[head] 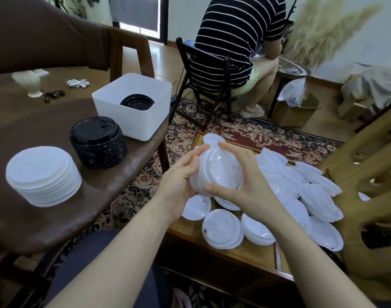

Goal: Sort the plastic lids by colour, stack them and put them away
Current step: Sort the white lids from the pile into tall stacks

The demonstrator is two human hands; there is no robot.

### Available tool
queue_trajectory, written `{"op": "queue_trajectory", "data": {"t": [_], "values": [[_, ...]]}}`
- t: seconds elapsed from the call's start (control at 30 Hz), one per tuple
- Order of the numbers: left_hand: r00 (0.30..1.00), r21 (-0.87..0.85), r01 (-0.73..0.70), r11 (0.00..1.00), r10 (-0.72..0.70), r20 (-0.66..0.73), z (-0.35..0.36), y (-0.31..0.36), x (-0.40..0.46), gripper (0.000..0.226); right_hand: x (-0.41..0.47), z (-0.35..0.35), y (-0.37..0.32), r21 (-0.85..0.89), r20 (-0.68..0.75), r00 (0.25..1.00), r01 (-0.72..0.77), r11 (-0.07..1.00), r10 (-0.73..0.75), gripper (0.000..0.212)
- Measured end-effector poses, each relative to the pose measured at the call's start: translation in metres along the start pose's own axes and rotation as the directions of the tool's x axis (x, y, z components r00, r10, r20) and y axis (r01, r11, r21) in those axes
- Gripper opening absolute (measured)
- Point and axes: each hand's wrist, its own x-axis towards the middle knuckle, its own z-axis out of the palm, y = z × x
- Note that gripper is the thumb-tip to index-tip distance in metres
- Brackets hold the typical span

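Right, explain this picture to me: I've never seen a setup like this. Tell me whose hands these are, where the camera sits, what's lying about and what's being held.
There is no machine here. A camera worn on a person's head looks forward and down at their own bare hands. The left hand and right hand together hold a small stack of white round plastic lids. Below them, loose white lids lie scattered on a low wooden table. On the brown side table to the left stand a stack of white lids, a stack of black lids and a white square plastic bin with black lids inside. Someone in a striped shirt sits behind, facing away.
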Motion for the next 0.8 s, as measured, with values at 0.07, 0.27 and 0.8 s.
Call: {"op": "queue_trajectory", "data": {"t": [0.07,0.27,0.8], "values": [[1.000,0.027,-0.015,1.000,0.015,0.010,0.001,0.001,-0.001,0.026,-0.001,0.004,0.000,-0.036,-0.041,0.999,0.013,0.999,-0.015,0.078],[1.000,0.021,-0.013,1.000,0.012,0.010,0.002,0.003,-0.003,0.041,0.001,-0.005,-0.002,0.012,0.066,0.997,0.042,0.999,-0.043,0.076],[0.908,-0.061,-0.228,0.972,0.190,-0.373,-0.020,0.025,0.012,0.010,-0.006,0.037,0.047,0.007,-0.077,0.994,-0.080,0.997,0.080,0.069]]}}
